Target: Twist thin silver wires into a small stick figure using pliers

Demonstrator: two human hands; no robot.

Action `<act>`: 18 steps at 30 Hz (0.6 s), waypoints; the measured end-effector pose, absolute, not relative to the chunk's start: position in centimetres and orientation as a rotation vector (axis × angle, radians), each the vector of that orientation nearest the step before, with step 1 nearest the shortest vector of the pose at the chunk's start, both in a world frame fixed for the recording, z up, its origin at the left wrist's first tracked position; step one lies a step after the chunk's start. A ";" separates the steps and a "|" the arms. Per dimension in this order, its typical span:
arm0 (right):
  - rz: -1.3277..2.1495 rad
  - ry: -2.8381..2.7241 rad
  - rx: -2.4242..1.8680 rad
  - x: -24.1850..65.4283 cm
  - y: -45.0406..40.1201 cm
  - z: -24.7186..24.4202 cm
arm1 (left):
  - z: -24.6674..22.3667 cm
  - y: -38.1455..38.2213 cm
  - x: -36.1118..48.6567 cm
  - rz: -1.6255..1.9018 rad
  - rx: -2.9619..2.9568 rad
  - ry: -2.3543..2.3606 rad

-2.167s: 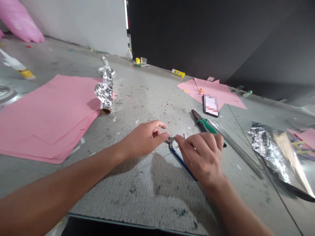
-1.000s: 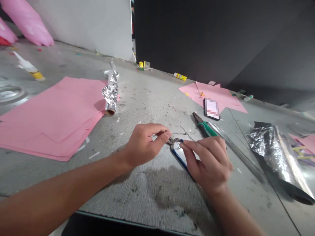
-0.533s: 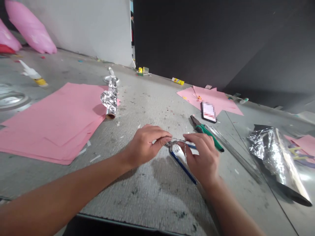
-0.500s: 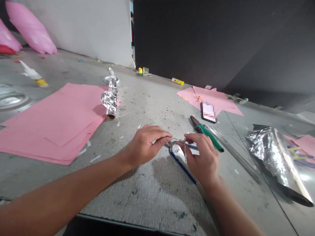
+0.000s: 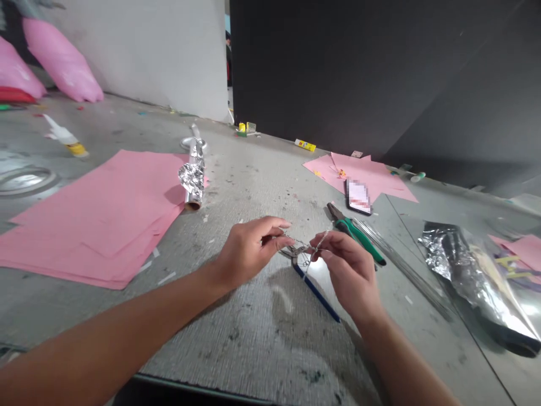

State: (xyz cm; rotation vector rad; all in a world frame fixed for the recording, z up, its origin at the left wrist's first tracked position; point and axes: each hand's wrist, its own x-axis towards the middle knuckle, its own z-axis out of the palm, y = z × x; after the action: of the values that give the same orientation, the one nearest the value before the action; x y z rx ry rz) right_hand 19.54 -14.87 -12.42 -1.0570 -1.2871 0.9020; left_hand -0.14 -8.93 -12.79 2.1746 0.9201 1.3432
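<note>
A twisted silver wire (image 5: pixel 318 243), with strands crossing one another, is held up between my two hands above the grey table. My left hand (image 5: pixel 249 248) is closed at the wire's left end, its index fingertip slightly raised above the thumb. The crossing is pinched by my right hand (image 5: pixel 353 268) between thumb and fingers. Right below the wire lies a pair of blue-handled pliers (image 5: pixel 315 290); its other handle is hidden by my right hand. Just beyond that hand rest green-handled pliers (image 5: pixel 359 234) and a bundle of thin straight wires (image 5: pixel 401 270).
Pink paper sheets (image 5: pixel 105 208) lie at left, with a foil-wrapped roll (image 5: pixel 194 175) by their edge. A phone (image 5: pixel 358 196) sits by more pink paper (image 5: pixel 380 180). Foil sheeting (image 5: pixel 469 276) lies at right. A glue bottle (image 5: pixel 65 136) is far left; a black panel (image 5: pixel 338 73) stands behind.
My right hand has turned the wire, so its crossing strand now tilts instead of standing upright. My left index fingertip has lifted slightly from the thumb. The view has shifted a little.
</note>
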 end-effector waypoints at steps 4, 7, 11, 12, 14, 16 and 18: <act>1.217 -1.147 -0.976 19.4 -14.7 -11.6 | -12.7 -9.1 0.0 1.308 2.138 0.923; 1.329 -1.121 -1.068 18.7 -14.9 -11.4 | -12.7 -9.1 0.1 1.285 2.202 0.886; 1.261 -1.188 -1.204 18.2 -15.0 -11.7 | -12.3 -8.6 -0.2 1.303 2.485 0.764; 1.175 -1.181 -1.237 18.5 -14.9 -11.7 | -12.0 -8.7 -0.4 1.344 2.555 0.815; 0.954 -1.133 -1.302 19.6 -14.6 -11.1 | -11.4 -9.2 -0.4 1.392 2.668 1.000; 0.804 -1.082 -1.317 21.2 -14.1 -9.9 | -11.0 -10.4 0.6 1.256 2.771 1.051; 0.595 -1.094 -1.289 22.7 -13.3 -8.2 | -11.2 -12.1 2.8 0.838 2.896 0.802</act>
State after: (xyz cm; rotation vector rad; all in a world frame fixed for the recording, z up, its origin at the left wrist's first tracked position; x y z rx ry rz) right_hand 22.65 -13.29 -8.21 -1.2887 -1.0936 0.5952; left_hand 2.75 -12.08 -11.21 2.8964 0.8016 0.8384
